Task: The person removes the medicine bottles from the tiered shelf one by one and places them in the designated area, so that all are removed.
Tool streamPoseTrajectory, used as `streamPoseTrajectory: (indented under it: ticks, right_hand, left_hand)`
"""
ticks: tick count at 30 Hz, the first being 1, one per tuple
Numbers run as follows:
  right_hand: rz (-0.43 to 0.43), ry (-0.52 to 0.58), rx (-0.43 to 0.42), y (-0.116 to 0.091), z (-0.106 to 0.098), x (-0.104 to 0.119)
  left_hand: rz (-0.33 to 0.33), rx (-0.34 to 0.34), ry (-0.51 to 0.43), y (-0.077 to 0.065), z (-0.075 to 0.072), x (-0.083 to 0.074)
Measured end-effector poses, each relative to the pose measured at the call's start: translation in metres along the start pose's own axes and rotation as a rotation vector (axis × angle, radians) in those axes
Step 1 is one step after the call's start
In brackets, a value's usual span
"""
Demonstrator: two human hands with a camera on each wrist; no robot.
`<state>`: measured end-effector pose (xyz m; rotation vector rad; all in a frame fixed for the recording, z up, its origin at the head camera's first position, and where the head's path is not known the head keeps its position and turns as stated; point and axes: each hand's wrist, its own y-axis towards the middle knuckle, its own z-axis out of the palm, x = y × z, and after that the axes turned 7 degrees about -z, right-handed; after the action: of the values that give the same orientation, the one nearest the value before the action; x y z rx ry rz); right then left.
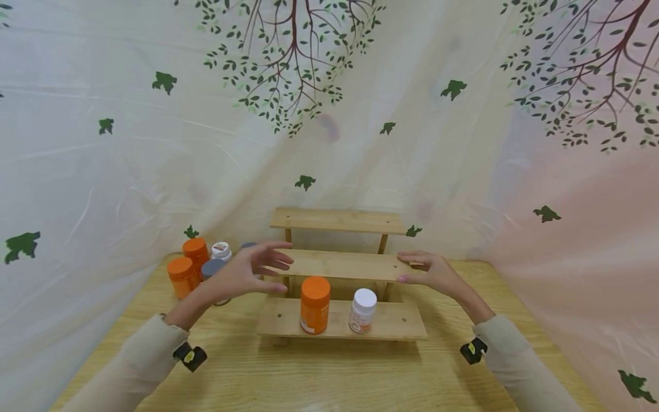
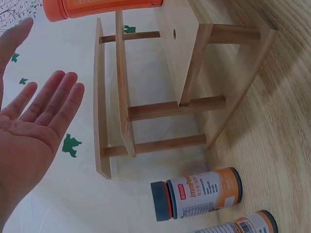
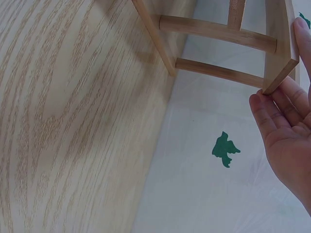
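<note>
A three-tier wooden display rack stands on the table. My right hand grips the right end of its middle tier, thumb at the near edge and fingers at the far edge; the right wrist view shows these fingers at the board's corner. My left hand is raised by the tier's left end, fingers spread, holding nothing; in the left wrist view it is apart from the wood. On the bottom tier stand an orange bottle with an orange cap and, to its right, a smaller white bottle.
Left of the rack, several bottles stand grouped on the table: two orange ones, a white-capped one and grey-capped ones, partly behind my left arm. A pale curtain with leaf prints hangs behind and at both sides.
</note>
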<state>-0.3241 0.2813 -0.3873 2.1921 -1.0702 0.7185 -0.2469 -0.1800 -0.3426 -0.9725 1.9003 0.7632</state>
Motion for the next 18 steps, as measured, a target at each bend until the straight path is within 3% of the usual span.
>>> streamPoseTrajectory:
  ticks: [18]
  right_hand:
    - [-0.009,0.014,-0.002,0.001,0.001,-0.002]
  left_hand:
    - [0.015,0.254,-0.092,0.018,0.017,0.004]
